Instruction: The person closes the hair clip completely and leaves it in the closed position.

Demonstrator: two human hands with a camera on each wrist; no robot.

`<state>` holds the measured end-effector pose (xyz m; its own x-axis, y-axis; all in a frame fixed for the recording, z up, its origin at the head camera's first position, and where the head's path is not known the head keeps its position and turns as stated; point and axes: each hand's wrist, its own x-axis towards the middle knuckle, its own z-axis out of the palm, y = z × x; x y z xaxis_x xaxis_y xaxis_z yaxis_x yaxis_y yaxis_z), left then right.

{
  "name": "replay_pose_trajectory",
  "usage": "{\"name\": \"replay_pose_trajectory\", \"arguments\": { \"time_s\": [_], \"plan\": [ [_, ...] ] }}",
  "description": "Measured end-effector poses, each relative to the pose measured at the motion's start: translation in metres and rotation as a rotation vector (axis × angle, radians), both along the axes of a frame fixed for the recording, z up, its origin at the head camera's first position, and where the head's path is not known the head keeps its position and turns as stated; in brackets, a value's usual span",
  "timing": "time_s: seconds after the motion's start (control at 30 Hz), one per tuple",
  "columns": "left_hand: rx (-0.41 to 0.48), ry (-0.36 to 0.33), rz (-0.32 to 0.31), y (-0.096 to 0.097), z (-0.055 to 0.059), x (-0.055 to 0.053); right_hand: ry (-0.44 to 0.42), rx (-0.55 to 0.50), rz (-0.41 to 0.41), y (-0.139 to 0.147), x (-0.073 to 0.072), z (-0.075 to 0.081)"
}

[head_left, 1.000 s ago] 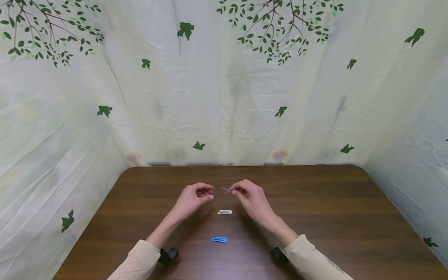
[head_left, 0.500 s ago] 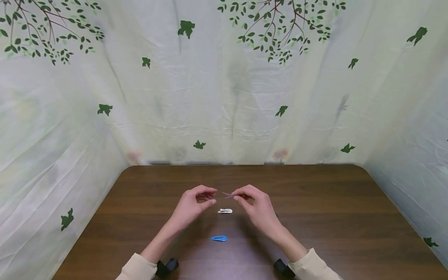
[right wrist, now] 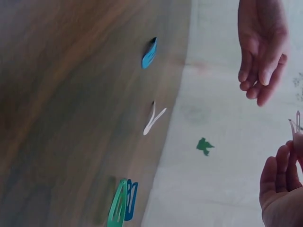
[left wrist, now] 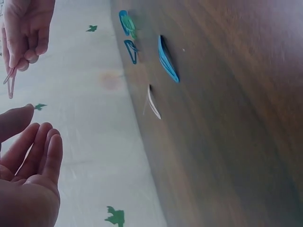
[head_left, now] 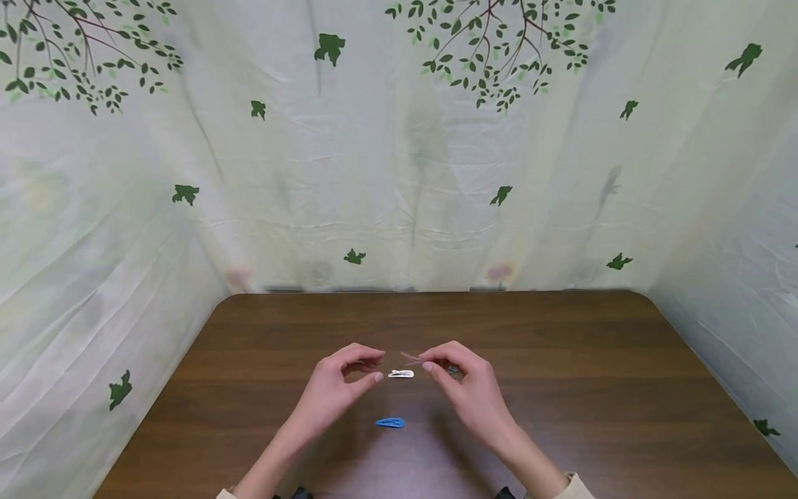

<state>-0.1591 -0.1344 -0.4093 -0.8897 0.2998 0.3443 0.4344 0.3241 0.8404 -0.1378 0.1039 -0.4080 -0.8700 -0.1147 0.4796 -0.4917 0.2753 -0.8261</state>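
Note:
Between thumb and fingertips, my right hand (head_left: 470,391) pinches a pink snap hair clip (head_left: 411,358) above the table. The clip is sprung open, its two parts spread in a V in the left wrist view. My left hand (head_left: 339,384) faces it from the left, fingers and thumb apart, holding nothing. Below and between the hands, a white snap hair clip (head_left: 401,373) lies sprung open on the table. Nearer to me lies a light blue snap hair clip (head_left: 390,423).
A green hair clip (right wrist: 117,203) and a dark blue one (right wrist: 132,201) lie together on the brown wooden table (head_left: 592,388), mostly hidden by my right hand in the head view. Another blue clip (left wrist: 123,21) shows beside the green one. A leaf-printed cloth (head_left: 399,173) hangs behind the table.
Both hands have come back nearer to me, the pink hair clip still in the right. The left hand's thumb and fingers have spread a little wider. The clips on the table stay put.

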Motion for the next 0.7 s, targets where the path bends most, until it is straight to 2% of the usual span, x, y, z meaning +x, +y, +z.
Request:
{"name": "replay_pose_trajectory", "arguments": {
  "time_s": [0.3,0.5,0.7],
  "plan": [
    [0.108,0.051,-0.056,0.006,0.000,0.021,0.022,-0.053,0.037,0.001,0.022,-0.001],
    [0.126,0.057,-0.062,0.010,-0.005,0.028,0.037,-0.090,0.051,0.001,0.030,-0.007],
    [0.146,0.061,-0.050,0.015,-0.011,0.033,0.030,-0.145,0.044,-0.001,0.033,-0.014]
  ]
}}
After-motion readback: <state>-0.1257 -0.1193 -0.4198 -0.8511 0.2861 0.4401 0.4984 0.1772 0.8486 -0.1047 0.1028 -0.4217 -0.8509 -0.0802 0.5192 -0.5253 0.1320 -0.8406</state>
